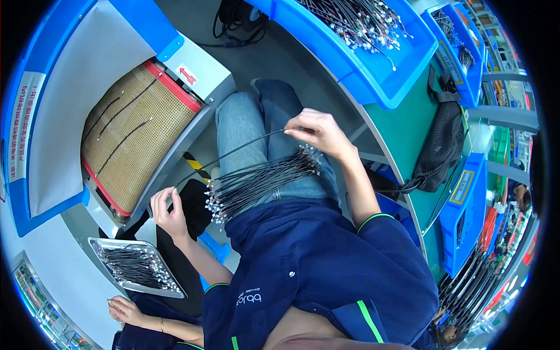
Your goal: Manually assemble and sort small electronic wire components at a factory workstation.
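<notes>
A single thin black cable [233, 153] stretches taut across my lap, from one hand to the other. My left hand [168, 214] pinches its lower left end between thumb and fingertips. Its upper right end is in the closed fingers of my right hand [318, 133], so the tip there is mostly hidden. Below the stretched cable, a thick bundle of black cables [262, 181] lies across my thighs. Small white connectors show at both ends of the bundle.
To the left, a brown mesh conveyor belt [131, 125] with red edges carries several black cables into a blue-framed machine. A metal tray [175, 286] of cables stands near a co-worker's hand [125, 309]. Blue bins [388, 96] and a black mesh bag [440, 146] are at right.
</notes>
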### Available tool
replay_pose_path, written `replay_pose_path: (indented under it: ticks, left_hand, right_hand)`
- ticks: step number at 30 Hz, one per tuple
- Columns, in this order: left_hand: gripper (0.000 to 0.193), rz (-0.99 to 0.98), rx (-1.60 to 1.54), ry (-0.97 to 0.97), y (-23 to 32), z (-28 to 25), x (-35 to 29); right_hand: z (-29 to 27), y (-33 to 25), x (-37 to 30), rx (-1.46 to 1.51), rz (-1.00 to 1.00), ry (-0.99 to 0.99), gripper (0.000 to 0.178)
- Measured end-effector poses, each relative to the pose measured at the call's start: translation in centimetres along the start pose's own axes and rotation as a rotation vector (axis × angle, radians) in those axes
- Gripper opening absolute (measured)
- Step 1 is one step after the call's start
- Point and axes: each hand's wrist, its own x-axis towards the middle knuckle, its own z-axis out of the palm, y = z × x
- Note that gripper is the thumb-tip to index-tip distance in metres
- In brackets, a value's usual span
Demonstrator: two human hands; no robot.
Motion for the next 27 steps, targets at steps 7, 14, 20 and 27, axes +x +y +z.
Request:
replay_pose_path:
  ticks: [7, 14, 20, 27]
  left_hand:
    - [0.013, 0.009, -0.01, -0.017, -0.2, 0.1, -0.1]
    - [0.013, 0.0, 0.004, -0.012, -1.1, -0.6, 0.0]
    - [0.006, 0.015, 0.006, 0.009, -5.3, -3.6, 3.2]
    - [0.013, -0.165, 0.037, 0.013, -13.3, -8.7, 9.0]
  right_hand:
    - [0.0, 0.0, -0.1, 0.001, 0.019, -0.037, 0.008]
    - [0.8, -0.6, 0.6, -0.033, -0.023, -0.029, 0.009]
    - [4.0, -3.3, 4.5, -0.166, -0.115, 0.033, 0.009]
    - [11.7, -6.6, 12.5, -0.109, -0.204, 0.134, 0.011]
